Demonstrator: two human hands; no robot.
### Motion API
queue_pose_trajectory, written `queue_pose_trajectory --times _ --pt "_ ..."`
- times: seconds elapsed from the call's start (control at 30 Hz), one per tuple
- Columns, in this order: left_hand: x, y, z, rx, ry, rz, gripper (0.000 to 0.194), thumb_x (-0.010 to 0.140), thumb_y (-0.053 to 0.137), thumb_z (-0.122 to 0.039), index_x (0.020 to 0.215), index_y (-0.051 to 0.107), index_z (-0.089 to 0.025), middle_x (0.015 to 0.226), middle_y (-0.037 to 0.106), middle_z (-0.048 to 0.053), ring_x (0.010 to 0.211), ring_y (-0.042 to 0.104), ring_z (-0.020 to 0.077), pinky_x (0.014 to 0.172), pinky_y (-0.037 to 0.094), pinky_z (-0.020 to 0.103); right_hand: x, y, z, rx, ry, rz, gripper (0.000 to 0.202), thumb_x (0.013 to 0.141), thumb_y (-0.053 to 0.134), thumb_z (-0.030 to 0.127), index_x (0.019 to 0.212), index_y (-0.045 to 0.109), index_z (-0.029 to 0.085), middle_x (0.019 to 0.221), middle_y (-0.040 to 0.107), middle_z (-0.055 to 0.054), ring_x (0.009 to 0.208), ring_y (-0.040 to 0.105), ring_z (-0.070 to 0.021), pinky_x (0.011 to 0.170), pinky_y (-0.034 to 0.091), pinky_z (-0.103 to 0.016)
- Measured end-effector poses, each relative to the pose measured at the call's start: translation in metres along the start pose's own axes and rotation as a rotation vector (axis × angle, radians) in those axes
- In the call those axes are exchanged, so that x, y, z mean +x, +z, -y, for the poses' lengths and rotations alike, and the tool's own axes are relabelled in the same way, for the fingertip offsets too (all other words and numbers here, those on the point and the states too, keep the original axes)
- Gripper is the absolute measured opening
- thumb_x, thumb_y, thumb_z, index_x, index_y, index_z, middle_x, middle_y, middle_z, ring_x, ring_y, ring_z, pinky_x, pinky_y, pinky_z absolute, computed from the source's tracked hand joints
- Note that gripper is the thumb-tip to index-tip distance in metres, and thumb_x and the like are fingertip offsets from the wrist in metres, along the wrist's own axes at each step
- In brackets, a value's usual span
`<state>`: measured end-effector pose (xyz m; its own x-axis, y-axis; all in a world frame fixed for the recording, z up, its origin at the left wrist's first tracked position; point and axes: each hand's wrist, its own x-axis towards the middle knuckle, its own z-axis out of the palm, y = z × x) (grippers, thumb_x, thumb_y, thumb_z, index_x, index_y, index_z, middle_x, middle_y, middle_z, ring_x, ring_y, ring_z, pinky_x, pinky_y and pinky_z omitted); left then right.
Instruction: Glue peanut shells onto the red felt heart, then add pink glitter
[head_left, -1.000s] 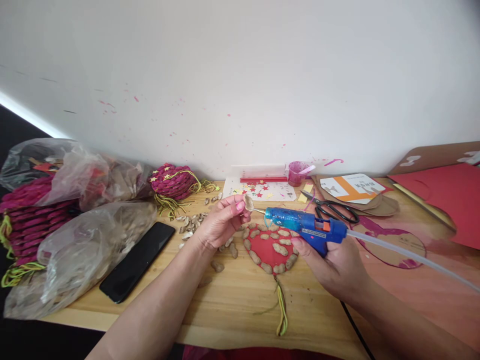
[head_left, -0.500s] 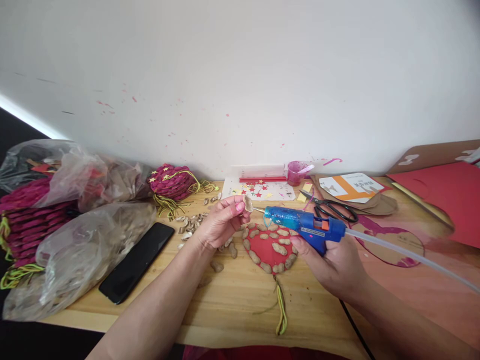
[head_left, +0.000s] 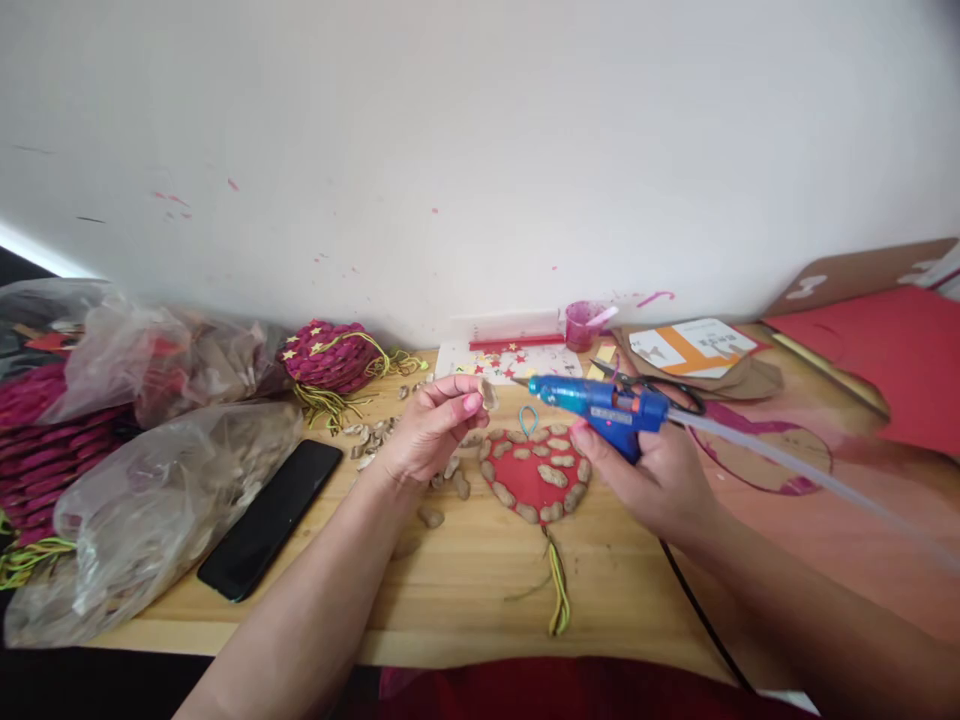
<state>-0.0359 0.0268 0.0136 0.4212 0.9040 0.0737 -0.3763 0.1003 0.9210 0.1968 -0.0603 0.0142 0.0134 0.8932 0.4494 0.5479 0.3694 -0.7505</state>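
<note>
A peanut shell [head_left: 489, 396] is pinched between the thumb and fingers of my left hand [head_left: 439, 425], raised above the table. My right hand [head_left: 660, 470] grips a blue hot glue gun [head_left: 592, 402], its nozzle pointing left, a short gap from the shell. A long clear glue stick [head_left: 765, 455] sticks out of its back. Below and between the hands lies a red heart [head_left: 525, 485] edged with peanut shells, more shells on its upper part. It has a blue loop [head_left: 529, 420] at the top and a yellow-green tassel [head_left: 557, 590] at the bottom.
Loose peanut shells [head_left: 431, 517] lie left of the heart. A black phone [head_left: 271, 520], plastic bags [head_left: 172, 500] and a magenta woven piece [head_left: 330, 357] are further left. Behind are a pink cup [head_left: 583, 328] and scissors [head_left: 675, 392]; red card [head_left: 870, 350] is at right. A black cord [head_left: 697, 610] runs to the front edge.
The glue gun's nozzle has drawn away from the peanut shell, leaving a gap, and tilts slightly up. My left hand keeps hold of the shell. The view has shifted a little.
</note>
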Motion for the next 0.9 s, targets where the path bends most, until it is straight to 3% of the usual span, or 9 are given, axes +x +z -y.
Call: queue_pose_trajectory --times 0.1,0.27,0.4,0.6,0.9 --pt "-0.006 0.004 -0.005 0.263 0.066 0.059 0.025 0.068 0.09 -0.035 0.08 0.078 -0.017 0.073 0.067 0.003 0.064 0.058 0.0109 0.063 0.047 0.023 0.005 0.001 -0.005 0.026 0.115 0.023 0.035 0.094 0.061 0.041 0.065 0.055 0.021 0.054 0.054 0.002 0.052 0.051 -0.0133 0.054 0.04 -0.028" --pt "-0.014 0.012 -0.005 0.928 0.264 0.249 0.014 0.078 0.079 -0.018 0.092 0.081 -0.02 0.084 0.071 0.006 0.075 0.062 0.0169 0.072 0.047 0.029 0.008 0.011 -0.028 0.177 0.263 0.007 0.039 0.094 0.061 0.05 0.069 0.054 0.021 0.056 0.053 0.003 0.053 0.05 -0.0127 0.054 0.037 -0.029" --pt "-0.017 0.015 0.001 1.254 0.379 0.361 0.015 0.08 0.072 -0.015 0.092 0.079 -0.023 0.084 0.069 0.005 0.078 0.061 0.0201 0.074 0.046 0.033 0.008 0.022 -0.044 0.313 0.334 -0.049 0.039 0.091 0.065 0.054 0.072 0.054 0.022 0.06 0.053 0.003 0.054 0.052 -0.013 0.053 0.04 -0.029" --pt "-0.019 0.011 0.004 1.486 0.41 0.437 0.009 0.087 0.067 -0.021 0.092 0.074 -0.022 0.085 0.067 0.006 0.081 0.06 0.022 0.073 0.044 0.034 0.011 0.031 -0.051 0.441 0.399 -0.058 0.04 0.086 0.068 0.059 0.077 0.054 0.022 0.059 0.052 0.004 0.05 0.051 -0.0128 0.05 0.042 -0.028" --pt "-0.026 0.019 0.01 1.608 0.355 0.431 0.008 0.09 0.063 -0.019 0.09 0.071 -0.019 0.085 0.063 0.006 0.073 0.058 0.0197 0.068 0.043 0.033 0.01 0.03 -0.052 0.264 0.308 -0.116 0.032 0.087 0.068 0.055 0.083 0.061 0.024 0.071 0.062 -0.001 0.076 0.061 -0.0207 0.064 0.05 -0.032"
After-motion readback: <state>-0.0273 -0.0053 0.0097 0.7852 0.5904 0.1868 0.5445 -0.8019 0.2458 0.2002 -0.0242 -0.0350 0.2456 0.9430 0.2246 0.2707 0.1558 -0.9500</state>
